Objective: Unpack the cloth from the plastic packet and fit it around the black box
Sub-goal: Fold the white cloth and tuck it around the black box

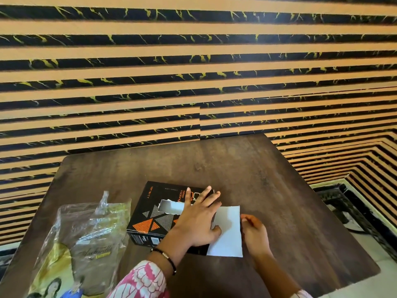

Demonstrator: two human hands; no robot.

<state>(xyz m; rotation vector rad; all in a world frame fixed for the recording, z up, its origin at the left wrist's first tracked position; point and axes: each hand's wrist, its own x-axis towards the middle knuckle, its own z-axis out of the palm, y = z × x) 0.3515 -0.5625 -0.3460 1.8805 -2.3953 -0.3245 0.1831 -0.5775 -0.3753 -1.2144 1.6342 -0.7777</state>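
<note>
The black box (148, 214), printed with orange and grey triangles, lies flat on the dark wooden table (279, 190). A ragged hole (169, 207) is torn in its top. My left hand (197, 220) presses flat on the box's right part, fingers spread. A white flap or sheet (227, 233) sticks out from the box's right side. My right hand (255, 235) sits at that flap's right edge with fingers curled; whether it pinches the flap is unclear. The clear plastic packet (107, 214) lies left of the box with the folded olive cloth (94, 261) inside.
A printed yellow card with pictures (51, 282) shows at the packet's near end. The table backs onto a striped black-and-tan wall (193, 82). To the right, the table edge drops to a light floor with a dark patterned border (352, 211).
</note>
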